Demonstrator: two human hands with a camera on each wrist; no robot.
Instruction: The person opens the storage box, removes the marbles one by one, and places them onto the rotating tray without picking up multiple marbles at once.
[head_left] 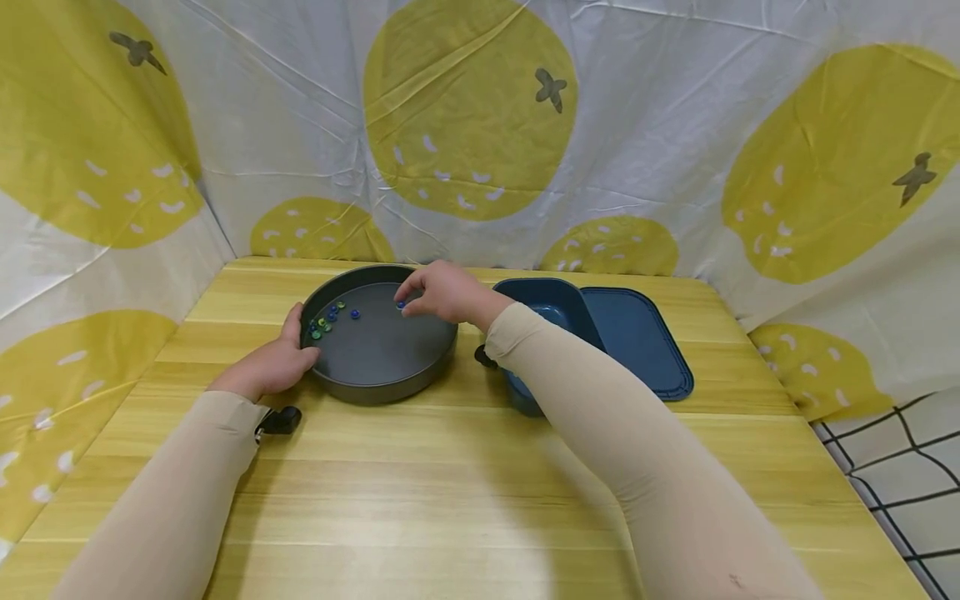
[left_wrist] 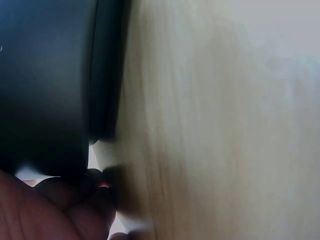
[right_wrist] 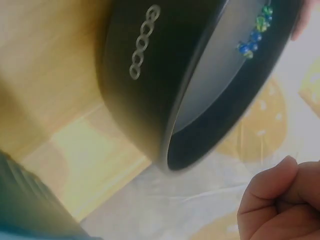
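A round dark grey pan (head_left: pixel 367 392) stands on the table, with several blue and green glass marbles (head_left: pixel 322 323) gathered near its left wall. My left hand (head_left: pixel 273 362) grips the pan's left side, thumb and fingers spread along the rim. In the left wrist view, curled fingers (left_wrist: pixel 75 205) show below the dark pan wall (left_wrist: pixel 45 85). Over the pan's right part, my right hand (head_left: pixel 450 292) pinches a blue marble (head_left: pixel 401 305) between thumb and fingertips. The right wrist view shows that hand (right_wrist: pixel 280 205) with thumb and fingers together; the marble is hidden there.
Right of the pan sits a dark blue rectangular container (head_left: pixel 543 292), partly covered by my right forearm. Its flat blue lid (head_left: pixel 637 342) lies beside it on the wooden table (head_left: pixel 420 500). A curtain with yellow fruit print (head_left: pixel 472 108) hangs behind the table.
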